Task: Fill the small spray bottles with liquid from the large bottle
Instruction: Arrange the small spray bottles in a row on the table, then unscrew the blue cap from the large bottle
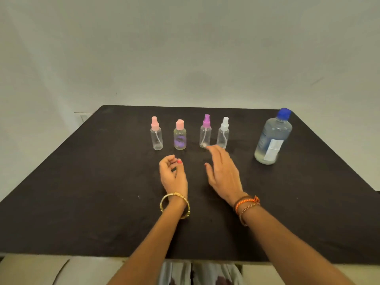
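Several small clear bottles stand in a row at the back of the black table (82,192): a pink-topped spray bottle (156,134), a pink-capped bottle with a purple label (180,135), a purple-topped spray bottle (205,131) and a white-topped spray bottle (223,133). To their right stands the large clear bottle (273,138) with a blue cap and a white label. My left hand (171,173) hovers in front of the row, fingers loosely curled, holding nothing. My right hand (223,171) reaches forward with straight fingers, its tips just short of the purple-topped and white-topped bottles.
A plain pale wall (185,48) rises behind the table. The table's front edge runs just above my lap, with patterned cloth (197,273) below it. Bangles and thread bands ring my wrists.
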